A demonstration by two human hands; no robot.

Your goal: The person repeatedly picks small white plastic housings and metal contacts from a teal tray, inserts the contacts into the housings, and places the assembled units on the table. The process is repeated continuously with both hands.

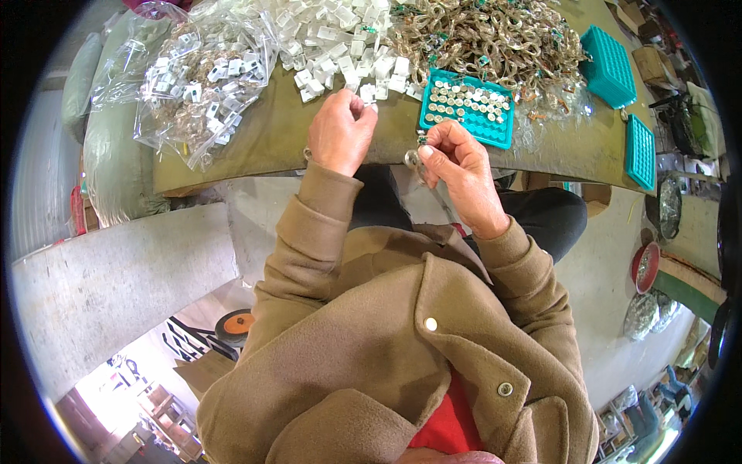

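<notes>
Nearest the body, just off the near edge of the olive-green table, the right hand pinches a small metal ring piece between thumb and forefinger; it sits at the hand's left side, toward the other hand. The left hand hovers over the table's near edge, fingers curled around something small and white, probably one of the clips, though the grasp hides it. Just beyond the right hand lies a teal tray filled with round metal discs. Further back sit a heap of white plastic clips, a clear bag of clips toward the left edge, a tangle of metal ring parts, and two more teal trays at the right edge.
</notes>
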